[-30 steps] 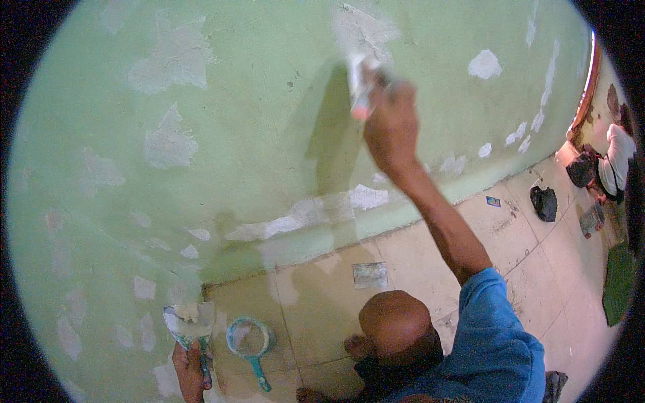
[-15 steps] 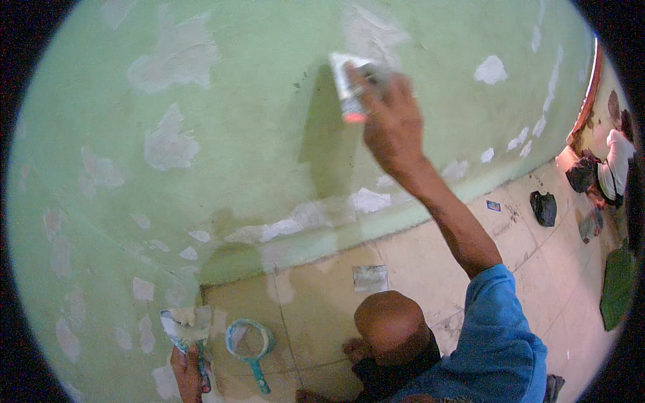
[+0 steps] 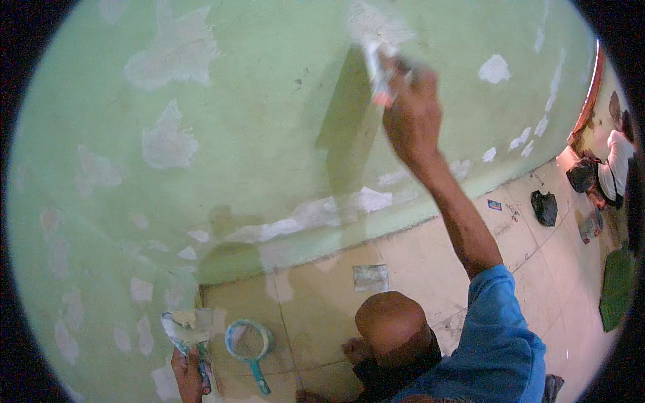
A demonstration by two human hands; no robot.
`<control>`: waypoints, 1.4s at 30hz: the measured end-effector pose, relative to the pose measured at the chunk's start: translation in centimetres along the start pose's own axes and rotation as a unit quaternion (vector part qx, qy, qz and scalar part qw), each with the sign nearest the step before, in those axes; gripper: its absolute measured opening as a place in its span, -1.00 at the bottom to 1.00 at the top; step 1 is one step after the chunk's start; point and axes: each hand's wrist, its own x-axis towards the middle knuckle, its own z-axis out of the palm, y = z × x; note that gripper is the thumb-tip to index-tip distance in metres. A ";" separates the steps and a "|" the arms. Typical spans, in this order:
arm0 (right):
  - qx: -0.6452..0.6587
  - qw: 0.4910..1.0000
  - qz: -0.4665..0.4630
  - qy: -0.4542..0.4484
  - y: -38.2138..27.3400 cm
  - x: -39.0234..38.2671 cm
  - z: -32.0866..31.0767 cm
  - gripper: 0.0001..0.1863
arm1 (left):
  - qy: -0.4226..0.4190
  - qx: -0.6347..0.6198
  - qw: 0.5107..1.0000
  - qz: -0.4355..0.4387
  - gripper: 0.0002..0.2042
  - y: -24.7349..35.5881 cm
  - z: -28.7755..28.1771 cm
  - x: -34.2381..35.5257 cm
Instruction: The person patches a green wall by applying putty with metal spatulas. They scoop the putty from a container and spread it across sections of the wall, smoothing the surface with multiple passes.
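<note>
My right hand (image 3: 413, 114) is raised to the green wall (image 3: 269, 121), its fingers wrapped round a scraper (image 3: 377, 74) with a pale, wide blade and a reddish end. The blade is smeared by motion and lies at the lower edge of a whitish filler patch (image 3: 379, 23). Whether it touches the wall I cannot tell. Low on the left, my left hand (image 3: 188, 373) grips a putty knife (image 3: 185, 330) upright, a lump of cream-coloured putty (image 3: 190, 318) on its broad blade. Beside it on the floor stands a round turquoise pot with a handle (image 3: 250, 342).
Several whitish patches, such as a large one (image 3: 176, 57), dot the wall. My bent knee (image 3: 393, 322) is below. On the tiled floor (image 3: 322, 302) lie a flat greyish sheet (image 3: 371, 277) and a black plastic bag (image 3: 543, 208). Another person (image 3: 615, 168) is at the far right.
My right hand has moved right and slightly up with the scraper, which is turned more edge-on. The left hand with the putty knife is nearly still.
</note>
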 end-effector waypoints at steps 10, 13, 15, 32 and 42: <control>0.023 0.986 -0.137 -0.097 -0.1 -1.2 -0.4 -0.32 | 0.003 -0.023 0.996 -0.086 -0.71 3.4 0.8 -1.6; -0.056 0.990 -0.128 0.016 3.6 2.7 -1.5 -0.44 | 0.006 -0.020 0.997 -0.072 -0.70 2.3 0.9 -0.9; -0.084 0.990 -0.106 0.027 4.1 6.0 -1.6 -0.36 | 0.039 -0.007 0.999 -0.038 -0.71 0.4 0.5 -0.9; -0.086 0.993 0.078 -0.002 3.4 2.7 -1.2 -0.56 | -0.009 0.004 0.998 -0.058 -0.71 2.1 0.5 -1.2; -0.048 0.997 0.032 0.045 1.4 4.1 -1.5 -0.55 | 0.017 0.061 0.995 0.078 -0.70 6.0 2.9 -3.1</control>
